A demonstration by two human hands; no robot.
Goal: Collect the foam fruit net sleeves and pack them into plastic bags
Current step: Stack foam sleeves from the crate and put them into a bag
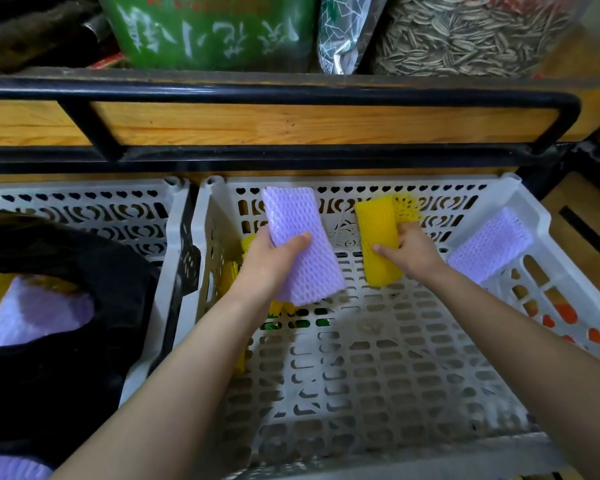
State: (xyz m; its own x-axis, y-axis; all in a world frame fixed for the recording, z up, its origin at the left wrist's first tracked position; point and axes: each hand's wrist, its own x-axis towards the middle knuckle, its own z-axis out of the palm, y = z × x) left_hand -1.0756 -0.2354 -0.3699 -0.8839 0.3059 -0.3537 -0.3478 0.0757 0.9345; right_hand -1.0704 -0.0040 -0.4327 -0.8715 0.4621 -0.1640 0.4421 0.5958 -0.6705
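My left hand (269, 259) grips a flat purple foam net sleeve (300, 230) over the white plastic crate (395, 358). My right hand (411, 252) holds a yellow foam net sleeve (378, 237), and a frayed yellow net (407, 207) sticks out behind its fingers. Another purple sleeve (490, 244) leans against the crate's right wall. Yellow sleeves (231, 275) lie along the crate's left wall, partly hidden by my left arm. At the left, a black plastic bag (84, 271) stands open with purple (39, 317) and yellow sleeves inside.
The black bag sits in a second white crate (118, 209) to the left. A wood and black metal shelf rail (291, 123) runs above both crates. A green bag (215, 29) and a sack of sunflower seeds (465, 36) rest on the shelf.
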